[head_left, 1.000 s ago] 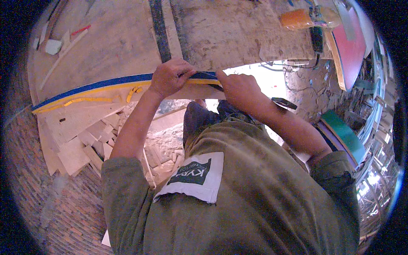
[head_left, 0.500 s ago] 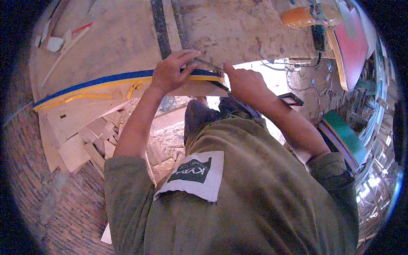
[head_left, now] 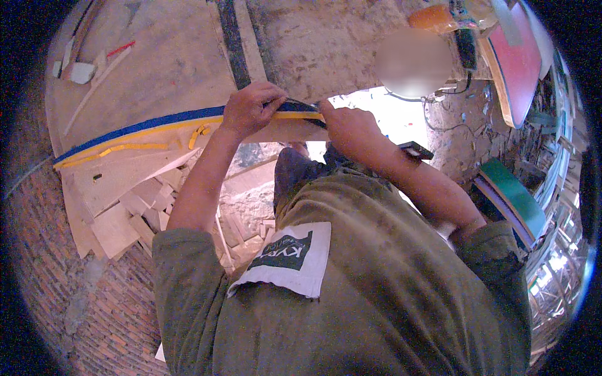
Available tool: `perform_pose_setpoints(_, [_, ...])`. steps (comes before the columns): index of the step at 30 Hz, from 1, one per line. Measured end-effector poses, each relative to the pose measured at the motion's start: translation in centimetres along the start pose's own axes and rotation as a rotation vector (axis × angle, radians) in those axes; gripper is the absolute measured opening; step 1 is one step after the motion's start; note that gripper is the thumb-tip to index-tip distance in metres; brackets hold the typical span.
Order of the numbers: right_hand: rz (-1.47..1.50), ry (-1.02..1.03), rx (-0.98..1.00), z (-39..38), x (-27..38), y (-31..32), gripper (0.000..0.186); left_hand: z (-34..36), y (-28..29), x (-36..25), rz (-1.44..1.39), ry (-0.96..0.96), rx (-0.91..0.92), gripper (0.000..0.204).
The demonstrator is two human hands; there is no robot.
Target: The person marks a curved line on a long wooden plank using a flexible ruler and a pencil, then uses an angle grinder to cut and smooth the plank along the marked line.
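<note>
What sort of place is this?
Likely a woodworking shop: pale flat wooden offcuts lie heaped near a long narrow blue and yellow strip, with a flat red board at right.

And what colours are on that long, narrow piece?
Blue, with yellow along its near edge; the long, narrow piece shows best in the head view.

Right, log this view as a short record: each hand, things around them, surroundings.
Left hand: over the blue band, knuckles bent; exact grip unclear
Right hand: at the band's right end, curled; what it encloses is hidden
Between hands: a thin dark piece, kind unclear
Near edge: yellow strip running alongside the blue band
Loose bits: curled yellow piece, left of the left hand
Lower left: wood offcuts, brick floor
Right side: pink-red panel, green panel
</note>
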State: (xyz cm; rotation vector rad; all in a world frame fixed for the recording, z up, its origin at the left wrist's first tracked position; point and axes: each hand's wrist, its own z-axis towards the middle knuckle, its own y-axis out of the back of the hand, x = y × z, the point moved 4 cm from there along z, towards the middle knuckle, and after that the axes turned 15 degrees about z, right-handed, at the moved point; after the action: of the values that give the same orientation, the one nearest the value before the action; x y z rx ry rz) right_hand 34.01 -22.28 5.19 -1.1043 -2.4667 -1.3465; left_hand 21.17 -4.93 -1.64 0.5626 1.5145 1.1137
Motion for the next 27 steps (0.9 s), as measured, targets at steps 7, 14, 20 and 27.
perform_pose_setpoints(7, [0.018, 0.059, -0.065, 0.5, -0.9, -1.1, 0.031, 0.2, -0.5, 0.3, 0.085, 0.082, 0.095, 0.029])
perform_pose_setpoints(14, [0.055, -0.039, 0.012, 0.0, -1.4, 0.4, 0.048, 0.5, 0.9, -1.2, 0.107, 0.051, 0.106, 0.037])
perform_pose_setpoints(20, [0.085, -0.097, -0.026, -1.4, -0.2, -0.5, 0.046, -0.2, 0.2, -0.7, 0.108, -0.028, 0.059, 0.040])
perform_pose_setpoints(27, [0.081, -0.074, -0.097, -1.0, -0.3, -1.7, 0.043, -0.3, -0.6, 0.0, 0.145, -0.027, 0.036, 0.044])
